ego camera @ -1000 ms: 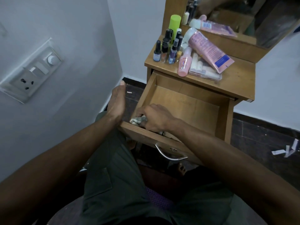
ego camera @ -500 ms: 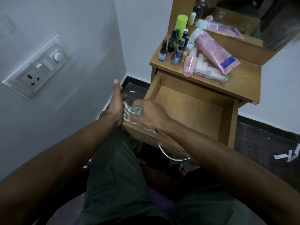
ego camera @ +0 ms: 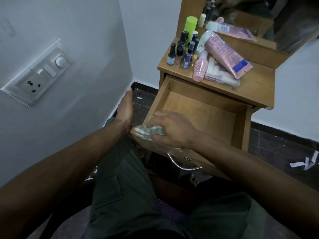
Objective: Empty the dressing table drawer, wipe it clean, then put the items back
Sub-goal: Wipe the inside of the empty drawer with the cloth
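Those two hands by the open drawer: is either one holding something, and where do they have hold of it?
The right hand grips a crumpled cloth, bunched under its fingers at the drawer front corner. The left hand holds nothing, fingers straight.

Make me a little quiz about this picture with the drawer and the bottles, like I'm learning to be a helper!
1. True or false: the drawer has bottles lying inside it.
2. What does the right hand hold? A) a cloth B) a spoon C) a pink bottle
3. Fill in: the big pink tube lies on the table top, leaning over a clear ____.

Key
1. False: only its bare wooden floor shows.
2. A: the cloth is bunched in its fingers at the drawer's near left corner, while the left hand stays flat outside that corner.
3. Packet.
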